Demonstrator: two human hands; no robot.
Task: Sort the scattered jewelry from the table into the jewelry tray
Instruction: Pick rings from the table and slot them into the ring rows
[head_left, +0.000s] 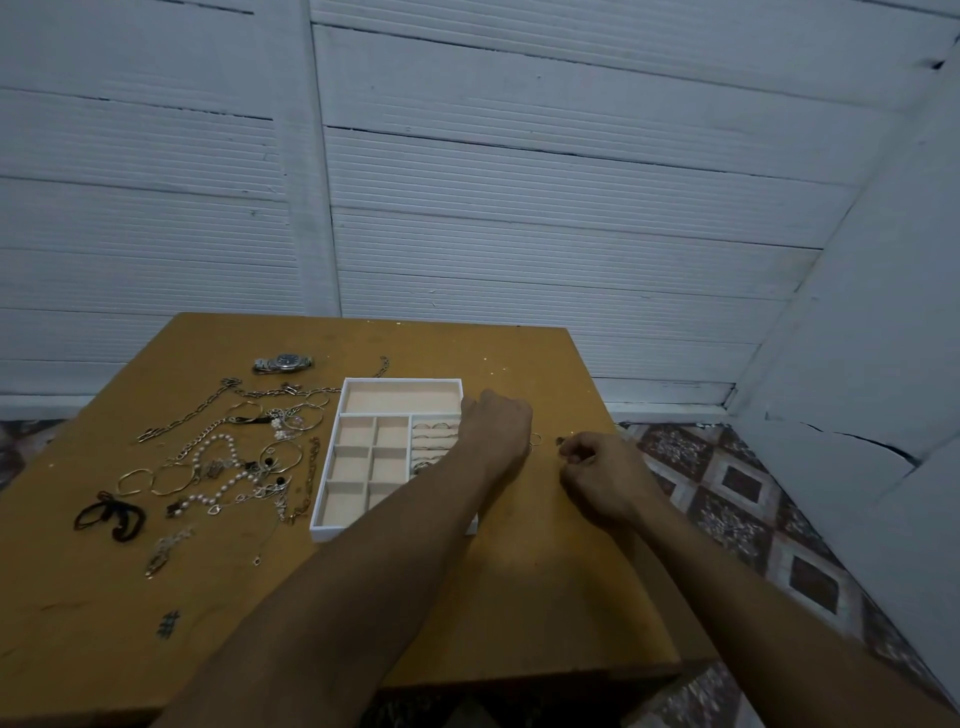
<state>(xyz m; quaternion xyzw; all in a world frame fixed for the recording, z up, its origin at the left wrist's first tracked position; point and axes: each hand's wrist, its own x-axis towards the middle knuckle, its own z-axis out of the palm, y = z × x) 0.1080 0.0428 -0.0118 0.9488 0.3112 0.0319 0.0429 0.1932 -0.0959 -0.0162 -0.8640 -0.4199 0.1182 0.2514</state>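
White jewelry tray (402, 381) (beige inside) on ochre-yellow table (519, 597), beside brown diamond-patterned floor tiles (737, 499).

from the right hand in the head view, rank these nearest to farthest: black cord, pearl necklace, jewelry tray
Measured from the right hand, everything lies to its left:
1. Jewelry tray, immediately left of the hand, mid-table.
2. Pearl necklace, in the tangled pile beyond the tray's left wall.
3. Black cord, farthest left, past the pile.
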